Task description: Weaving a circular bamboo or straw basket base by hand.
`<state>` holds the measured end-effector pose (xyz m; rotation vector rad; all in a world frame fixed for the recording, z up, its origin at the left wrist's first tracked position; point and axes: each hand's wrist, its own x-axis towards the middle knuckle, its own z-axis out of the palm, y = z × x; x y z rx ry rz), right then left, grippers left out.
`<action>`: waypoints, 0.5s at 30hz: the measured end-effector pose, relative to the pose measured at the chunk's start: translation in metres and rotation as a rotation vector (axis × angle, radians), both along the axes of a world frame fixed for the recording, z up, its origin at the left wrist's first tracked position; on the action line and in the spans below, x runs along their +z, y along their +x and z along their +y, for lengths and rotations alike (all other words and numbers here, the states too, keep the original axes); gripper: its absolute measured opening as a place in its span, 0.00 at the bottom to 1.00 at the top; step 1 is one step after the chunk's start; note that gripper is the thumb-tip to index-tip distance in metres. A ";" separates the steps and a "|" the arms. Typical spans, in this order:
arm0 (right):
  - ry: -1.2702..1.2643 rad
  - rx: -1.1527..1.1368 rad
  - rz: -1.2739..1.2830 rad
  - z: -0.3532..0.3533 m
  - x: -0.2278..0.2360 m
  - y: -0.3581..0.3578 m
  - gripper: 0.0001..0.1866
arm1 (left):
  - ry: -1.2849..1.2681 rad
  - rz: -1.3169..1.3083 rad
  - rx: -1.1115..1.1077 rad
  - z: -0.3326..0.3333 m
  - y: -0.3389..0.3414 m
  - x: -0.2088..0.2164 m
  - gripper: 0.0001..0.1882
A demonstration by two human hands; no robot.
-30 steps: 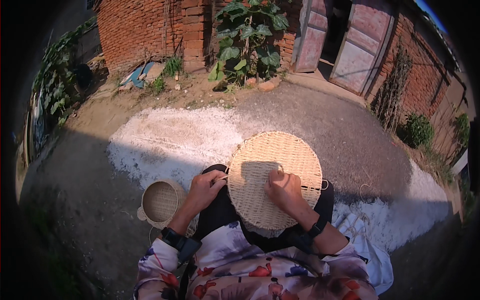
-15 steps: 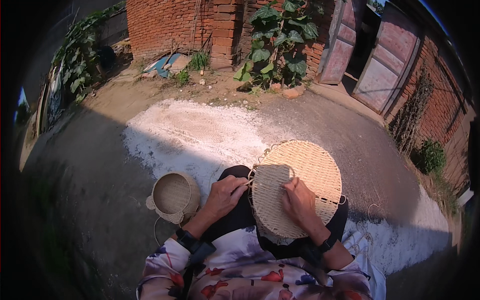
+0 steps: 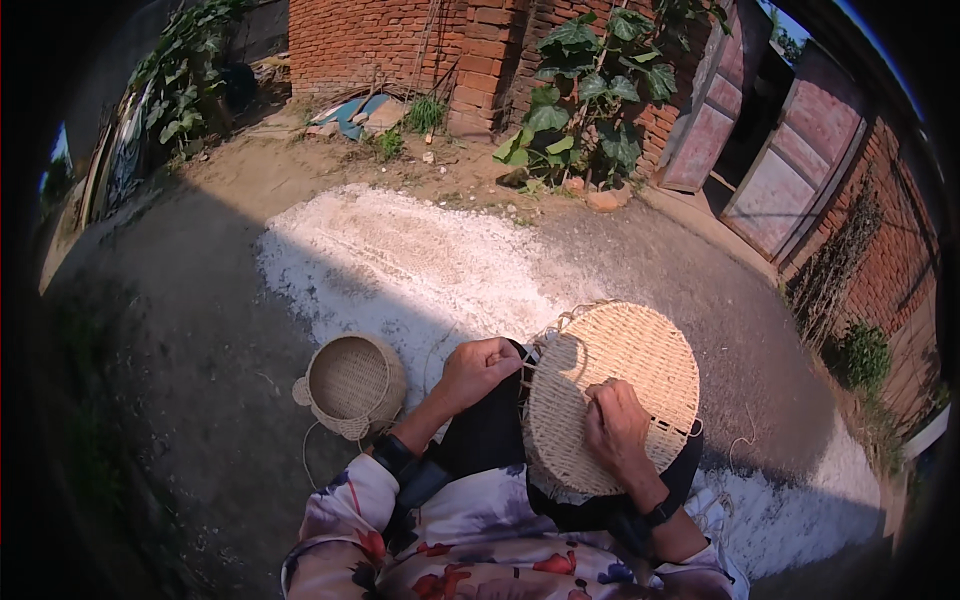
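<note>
A round, flat woven straw piece (image 3: 640, 350) lies tilted across my lap, with small loops of strand along its left edge. At that edge my left hand (image 3: 482, 372) is closed in a pinch on a straw strand. My right hand (image 3: 617, 422) rests over the middle of the woven face, its fingers curled inward; whatever they hold is hidden. A dark slit and a loose loop show at the piece's right side. On the ground to the left stands a small round woven basket (image 3: 355, 380), its opening facing up, with ear-like tabs and a trailing cord.
White powdery ground (image 3: 400, 255) spreads in front of my knees. Beyond are a brick wall (image 3: 375, 45), a leafy climbing plant (image 3: 590, 95) and a half-open metal door (image 3: 800, 150). White material (image 3: 715, 505) lies beside my right arm.
The view has shifted a little, so my hands and the woven piece sit lower and farther right. Less shadow falls on the piece. Both hands stay at about the same places on it.
</note>
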<state>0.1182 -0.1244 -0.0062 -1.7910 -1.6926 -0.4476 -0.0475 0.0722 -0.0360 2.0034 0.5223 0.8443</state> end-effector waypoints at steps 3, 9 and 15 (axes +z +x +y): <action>0.009 0.005 0.022 -0.001 -0.001 0.000 0.13 | -0.505 -0.045 -0.144 0.008 0.007 -0.012 0.05; 0.016 0.048 0.057 -0.005 -0.002 0.003 0.13 | -0.736 -0.229 -0.341 0.019 0.019 -0.016 0.10; 0.039 0.038 0.140 -0.021 -0.011 -0.002 0.12 | -0.507 0.040 -0.344 0.027 0.022 -0.015 0.10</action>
